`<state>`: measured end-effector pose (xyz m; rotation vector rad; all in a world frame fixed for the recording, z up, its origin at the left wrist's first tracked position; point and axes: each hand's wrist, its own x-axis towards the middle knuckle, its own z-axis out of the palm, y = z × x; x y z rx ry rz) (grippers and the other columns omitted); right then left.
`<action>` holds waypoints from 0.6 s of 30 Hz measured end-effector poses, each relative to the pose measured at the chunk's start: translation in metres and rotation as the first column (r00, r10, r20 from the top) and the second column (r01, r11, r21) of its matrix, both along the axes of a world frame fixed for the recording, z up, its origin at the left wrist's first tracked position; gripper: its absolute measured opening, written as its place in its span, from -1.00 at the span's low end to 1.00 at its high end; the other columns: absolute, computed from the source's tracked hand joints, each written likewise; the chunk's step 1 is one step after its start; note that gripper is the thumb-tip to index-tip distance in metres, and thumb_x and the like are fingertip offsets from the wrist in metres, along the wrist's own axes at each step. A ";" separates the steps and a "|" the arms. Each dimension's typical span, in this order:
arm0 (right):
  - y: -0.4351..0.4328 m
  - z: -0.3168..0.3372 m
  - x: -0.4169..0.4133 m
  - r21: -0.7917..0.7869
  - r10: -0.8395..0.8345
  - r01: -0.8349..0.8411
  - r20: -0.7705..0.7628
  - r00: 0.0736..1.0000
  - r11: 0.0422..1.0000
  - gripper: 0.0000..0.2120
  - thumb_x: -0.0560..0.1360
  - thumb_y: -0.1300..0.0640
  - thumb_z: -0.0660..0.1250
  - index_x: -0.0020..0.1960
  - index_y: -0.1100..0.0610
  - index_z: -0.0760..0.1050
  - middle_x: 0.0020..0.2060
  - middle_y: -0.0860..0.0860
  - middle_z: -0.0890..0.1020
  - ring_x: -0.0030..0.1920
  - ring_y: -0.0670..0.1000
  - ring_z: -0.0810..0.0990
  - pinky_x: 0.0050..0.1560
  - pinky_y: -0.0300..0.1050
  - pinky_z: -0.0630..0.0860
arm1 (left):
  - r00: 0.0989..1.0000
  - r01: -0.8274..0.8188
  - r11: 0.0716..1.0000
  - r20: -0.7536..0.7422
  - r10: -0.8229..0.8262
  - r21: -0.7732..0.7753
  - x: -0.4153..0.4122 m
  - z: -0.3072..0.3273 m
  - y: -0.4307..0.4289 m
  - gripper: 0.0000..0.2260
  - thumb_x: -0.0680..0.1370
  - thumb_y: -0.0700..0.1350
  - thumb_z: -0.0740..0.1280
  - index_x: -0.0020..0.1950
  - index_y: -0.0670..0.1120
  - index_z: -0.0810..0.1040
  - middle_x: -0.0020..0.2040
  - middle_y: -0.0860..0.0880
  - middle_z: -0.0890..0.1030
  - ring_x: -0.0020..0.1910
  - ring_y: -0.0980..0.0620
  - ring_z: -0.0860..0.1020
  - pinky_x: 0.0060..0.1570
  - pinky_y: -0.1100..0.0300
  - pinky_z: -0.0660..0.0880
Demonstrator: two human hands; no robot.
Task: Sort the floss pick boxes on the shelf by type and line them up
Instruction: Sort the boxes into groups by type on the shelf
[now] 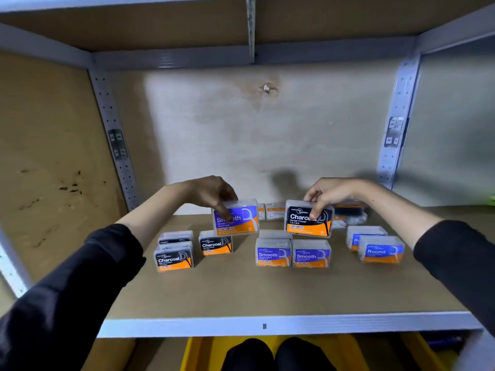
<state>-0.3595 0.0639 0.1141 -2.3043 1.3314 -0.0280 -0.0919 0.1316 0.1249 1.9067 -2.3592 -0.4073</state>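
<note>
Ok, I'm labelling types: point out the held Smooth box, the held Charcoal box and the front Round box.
Held Smooth box [238, 219], head view, purple label.
Held Charcoal box [305, 223], head view, black label.
Front Round box [381, 252], head view, blue label.

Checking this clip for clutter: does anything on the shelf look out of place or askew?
Yes. Behind the sorted rows, a few boxes lie loose by the back wall, not lined up. The left hand holds a Smooth box, the right hand a Charcoal box.
</note>
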 end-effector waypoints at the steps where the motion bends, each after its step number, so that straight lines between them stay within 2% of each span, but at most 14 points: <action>1: 0.002 0.000 -0.001 0.005 -0.001 0.001 0.004 1.000 1.000 -0.78 0.37 0.20 0.44 0.00 0.10 0.53 -0.05 0.10 0.62 0.02 0.13 0.60 0.16 0.17 0.52 | 1.000 0.004 1.000 0.001 -0.004 -0.002 -0.001 0.000 0.000 -0.65 0.43 -0.15 0.44 0.20 -0.15 0.53 -0.02 0.02 0.58 -0.04 0.07 0.53 -0.14 0.41 0.43; 4: 0.006 0.002 -0.004 0.004 -0.012 0.012 0.009 1.000 1.000 -0.69 0.40 0.23 0.41 0.12 0.23 0.51 -0.06 0.07 0.59 -0.02 0.07 0.56 0.09 -0.01 0.50 | 1.000 0.016 1.000 -0.001 -0.016 -0.006 -0.003 0.001 0.001 -0.65 0.43 -0.15 0.44 0.19 -0.16 0.53 -0.02 0.02 0.58 -0.05 0.06 0.53 -0.14 0.40 0.43; 9: 0.002 0.003 -0.010 -0.027 0.002 -0.003 -0.005 1.000 1.000 -0.83 0.38 0.20 0.43 -0.04 0.11 0.53 -0.06 0.08 0.62 0.00 0.08 0.59 0.16 0.06 0.49 | 1.000 0.022 1.000 -0.004 -0.022 -0.015 -0.006 0.000 0.002 -0.65 0.43 -0.17 0.44 0.19 -0.18 0.54 -0.01 -0.01 0.59 -0.04 0.05 0.54 -0.12 0.39 0.43; 14: 0.002 0.004 -0.008 -0.023 -0.002 0.002 0.002 1.000 1.000 -0.71 0.39 0.21 0.42 0.10 0.22 0.54 -0.04 0.08 0.62 -0.01 0.05 0.58 0.10 -0.04 0.50 | 1.000 0.010 1.000 -0.010 -0.010 -0.012 -0.005 -0.001 0.004 -0.65 0.41 -0.17 0.45 0.18 -0.16 0.55 -0.01 -0.01 0.60 -0.04 0.05 0.54 -0.13 0.39 0.44; 18: 0.002 0.004 -0.005 -0.033 0.005 -0.005 -0.005 1.000 0.999 -0.69 0.40 0.20 0.42 0.13 0.23 0.52 -0.05 0.07 0.61 -0.03 0.03 0.58 0.03 -0.13 0.50 | 1.000 0.009 1.000 -0.004 -0.009 -0.008 -0.003 -0.001 0.005 -0.64 0.42 -0.17 0.45 0.19 -0.17 0.53 0.10 -0.08 0.63 -0.04 0.05 0.54 -0.14 0.41 0.44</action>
